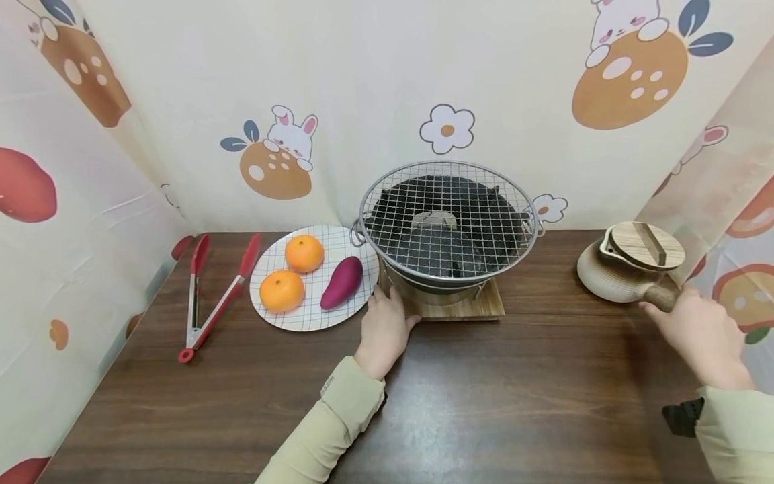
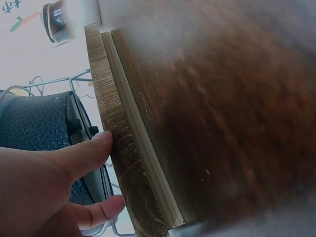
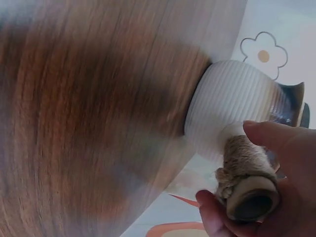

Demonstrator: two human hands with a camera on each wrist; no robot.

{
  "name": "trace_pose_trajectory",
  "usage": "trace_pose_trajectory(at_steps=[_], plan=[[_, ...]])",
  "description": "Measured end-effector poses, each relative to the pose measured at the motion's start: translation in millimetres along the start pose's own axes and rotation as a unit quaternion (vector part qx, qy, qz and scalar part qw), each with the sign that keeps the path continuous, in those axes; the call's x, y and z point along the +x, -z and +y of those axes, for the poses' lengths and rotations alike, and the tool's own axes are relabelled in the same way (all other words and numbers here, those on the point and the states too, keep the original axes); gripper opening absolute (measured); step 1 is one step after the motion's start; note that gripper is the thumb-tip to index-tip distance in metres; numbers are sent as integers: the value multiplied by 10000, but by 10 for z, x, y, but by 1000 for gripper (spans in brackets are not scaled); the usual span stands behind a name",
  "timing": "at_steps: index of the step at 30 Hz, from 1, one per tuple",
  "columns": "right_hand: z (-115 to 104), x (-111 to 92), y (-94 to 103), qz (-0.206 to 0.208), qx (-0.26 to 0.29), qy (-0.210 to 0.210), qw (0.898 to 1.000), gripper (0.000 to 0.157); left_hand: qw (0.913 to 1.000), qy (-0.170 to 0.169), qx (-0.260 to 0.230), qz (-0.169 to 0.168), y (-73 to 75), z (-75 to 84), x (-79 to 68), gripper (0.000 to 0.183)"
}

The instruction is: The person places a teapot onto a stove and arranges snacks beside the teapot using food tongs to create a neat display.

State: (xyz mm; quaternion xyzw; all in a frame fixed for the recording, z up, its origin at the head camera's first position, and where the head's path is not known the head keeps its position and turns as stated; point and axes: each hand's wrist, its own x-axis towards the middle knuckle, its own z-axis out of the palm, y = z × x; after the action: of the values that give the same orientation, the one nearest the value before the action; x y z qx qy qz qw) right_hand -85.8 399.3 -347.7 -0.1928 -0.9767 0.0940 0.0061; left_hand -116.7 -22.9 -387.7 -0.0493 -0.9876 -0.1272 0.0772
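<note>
Counter [image 1: 514,423]: dark brown, wood grain, pale glare patch in the foreground. At its left, tongs [image 1: 219,308], red and silver, spread in a V, joined end toward the near edge. Just right of them: round plate [image 1: 308,316], white with thin dark grid lines, bearing front orange [image 1: 281,291], rear orange [image 1: 304,253] and, to their right, a purple elongated vegetable [image 1: 342,283], tilted. Backdrop: cream cloth [image 1: 375,81], printed with rabbits [image 1: 293,138] and white flowers [image 1: 447,129].

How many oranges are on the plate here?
2: one orange toward the back of the plate, the other orange nearer its front left, both left of the purple vegetable. None looks hidden.
</note>
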Motion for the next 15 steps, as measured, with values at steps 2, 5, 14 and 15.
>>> trace_pose_trajectory(at_steps=[2,5,14,15], plan=[[15,34,26,-148,-51,4,9999,79,10000,4,3,14,7,1,5,71],[30,81,56,-296,-128,-1,9995,78,10000,1,53,84,14,0,9,71],[83,170,55,-231,-566,433,9972,84,9977,-210,145,635,-19,-25,-9,54],[99,175,41,-166,-582,524,9968,82,9969,-256,198,717,-24,-25,-9,51]])
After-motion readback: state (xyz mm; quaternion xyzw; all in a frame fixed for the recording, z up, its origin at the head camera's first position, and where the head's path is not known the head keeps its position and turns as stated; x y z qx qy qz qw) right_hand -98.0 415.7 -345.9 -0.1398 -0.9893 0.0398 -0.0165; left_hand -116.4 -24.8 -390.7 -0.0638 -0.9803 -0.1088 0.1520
